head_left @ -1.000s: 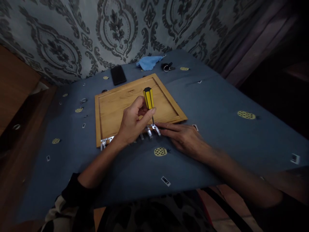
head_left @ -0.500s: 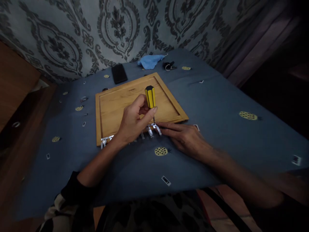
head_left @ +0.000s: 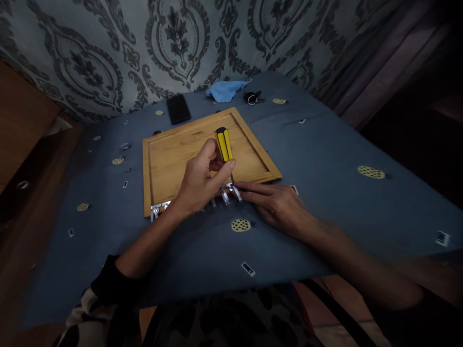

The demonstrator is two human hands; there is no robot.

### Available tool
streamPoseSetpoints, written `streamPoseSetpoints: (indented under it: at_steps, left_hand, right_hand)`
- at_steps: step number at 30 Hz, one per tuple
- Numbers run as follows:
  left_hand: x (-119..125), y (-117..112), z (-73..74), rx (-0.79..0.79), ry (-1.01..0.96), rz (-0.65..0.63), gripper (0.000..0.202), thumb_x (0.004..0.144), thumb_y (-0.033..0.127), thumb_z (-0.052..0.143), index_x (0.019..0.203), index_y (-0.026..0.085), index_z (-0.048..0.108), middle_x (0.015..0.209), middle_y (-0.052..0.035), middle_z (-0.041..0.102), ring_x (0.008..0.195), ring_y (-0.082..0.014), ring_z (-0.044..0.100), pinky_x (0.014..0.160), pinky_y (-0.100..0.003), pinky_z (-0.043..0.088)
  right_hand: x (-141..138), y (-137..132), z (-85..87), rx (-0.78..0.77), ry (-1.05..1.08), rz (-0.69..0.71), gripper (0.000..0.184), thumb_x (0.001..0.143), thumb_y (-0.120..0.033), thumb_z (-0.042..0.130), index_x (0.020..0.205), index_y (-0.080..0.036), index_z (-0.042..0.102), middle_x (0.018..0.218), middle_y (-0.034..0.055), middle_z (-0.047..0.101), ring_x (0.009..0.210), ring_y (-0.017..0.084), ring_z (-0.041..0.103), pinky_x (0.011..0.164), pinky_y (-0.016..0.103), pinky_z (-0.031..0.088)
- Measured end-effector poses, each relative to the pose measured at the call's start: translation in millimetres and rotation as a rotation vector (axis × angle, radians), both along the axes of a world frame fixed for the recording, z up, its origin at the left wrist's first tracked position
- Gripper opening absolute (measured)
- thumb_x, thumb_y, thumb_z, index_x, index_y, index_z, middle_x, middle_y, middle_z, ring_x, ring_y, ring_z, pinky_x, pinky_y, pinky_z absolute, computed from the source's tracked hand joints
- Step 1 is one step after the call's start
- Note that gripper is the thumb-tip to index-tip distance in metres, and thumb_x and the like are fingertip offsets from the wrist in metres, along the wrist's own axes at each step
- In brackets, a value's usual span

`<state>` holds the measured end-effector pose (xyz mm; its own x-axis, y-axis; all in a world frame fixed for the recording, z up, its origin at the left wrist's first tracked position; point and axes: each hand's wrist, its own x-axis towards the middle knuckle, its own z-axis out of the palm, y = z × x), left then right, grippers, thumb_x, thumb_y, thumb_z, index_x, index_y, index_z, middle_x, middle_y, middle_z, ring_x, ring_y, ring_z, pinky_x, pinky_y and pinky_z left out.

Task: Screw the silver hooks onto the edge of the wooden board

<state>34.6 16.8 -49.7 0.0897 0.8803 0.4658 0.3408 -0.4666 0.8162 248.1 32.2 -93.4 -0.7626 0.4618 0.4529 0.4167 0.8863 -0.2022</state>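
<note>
My left hand (head_left: 202, 176) is closed around the yellow and black handle of a screwdriver (head_left: 224, 145). The screwdriver stands nearly upright, leaning slightly, and its thin shaft goes down to a metal hook rail (head_left: 230, 186) along the near edge of a framed wooden board (head_left: 210, 124). From the right, my right hand (head_left: 280, 206) reaches in low, its fingertips closed at the end hook of the rail, beside the screwdriver's tip. Several metal hooks hang off the board's near edge. My left hand and forearm hide the middle of the rail, and the screw itself is too small to make out.
The board lies on a blue cloth (head_left: 325, 202) printed with pineapples. Behind it are a black phone (head_left: 178, 109), a light blue rag (head_left: 224, 91) and a bunch of keys (head_left: 253, 98). A small metallic item (head_left: 125, 146) lies to the left. A patterned curtain hangs behind.
The screwdriver's handle has tipped slightly to the left in my left hand. My right hand keeps its place at the end hook, and the board has not moved.
</note>
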Motion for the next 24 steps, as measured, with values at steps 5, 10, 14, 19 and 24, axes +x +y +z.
streamPoseSetpoints:
  at_steps: [5,10,14,19,24]
  left_hand:
    - [1.1,-0.7,1.5,0.055,0.044,0.010,0.015,0.090,0.021,0.062,0.101,0.020,0.051,0.079,0.0036,0.057,0.071,-0.0091,0.060,0.065,-0.021,0.052]
    - [-3.3,0.7,3.8,0.100,0.042,0.024,0.018,0.093,0.026,0.062,0.108,0.022,0.053,0.084,0.0015,0.061,0.074,-0.0112,0.061,0.066,-0.024,0.053]
    - [-8.7,3.8,3.3,0.126,0.063,0.040,0.017,0.094,0.030,0.063,0.106,0.023,0.054,0.083,0.0012,0.060,0.073,-0.0124,0.061,0.067,-0.027,0.054]
    - [-8.6,3.6,3.3,0.131,0.084,0.027,0.015,0.092,0.025,0.064,0.100,0.023,0.052,0.079,0.0025,0.057,0.069,-0.0122,0.059,0.062,-0.026,0.053]
    - [-4.9,1.3,3.2,0.099,0.093,0.006,0.014,0.092,0.026,0.065,0.096,0.022,0.051,0.079,0.0023,0.056,0.070,-0.0122,0.059,0.060,-0.025,0.050]
  right_hand:
    - [0.1,-0.1,-2.4,0.021,0.013,-0.001,0.040,0.085,-0.001,0.054,0.111,-0.023,0.076,0.127,0.0036,0.074,0.090,0.019,0.079,0.067,0.026,0.060]
    - [0.2,-0.8,-2.0,0.030,0.027,0.006,0.041,0.085,0.000,0.053,0.111,-0.022,0.075,0.128,0.0038,0.074,0.091,0.019,0.079,0.063,0.025,0.059]
    - [-0.4,-0.6,-0.1,0.032,0.024,0.007,0.041,0.085,0.000,0.054,0.112,-0.022,0.075,0.129,0.0036,0.073,0.089,0.018,0.079,0.063,0.025,0.059]
    - [-1.1,-0.4,0.5,0.027,0.021,0.010,0.044,0.084,0.001,0.053,0.114,-0.023,0.074,0.128,0.0036,0.074,0.086,0.017,0.079,0.061,0.024,0.058]
    - [-1.7,-1.0,0.6,0.018,0.010,0.004,0.043,0.084,0.001,0.053,0.112,-0.022,0.075,0.129,0.0036,0.073,0.087,0.016,0.079,0.063,0.023,0.058]
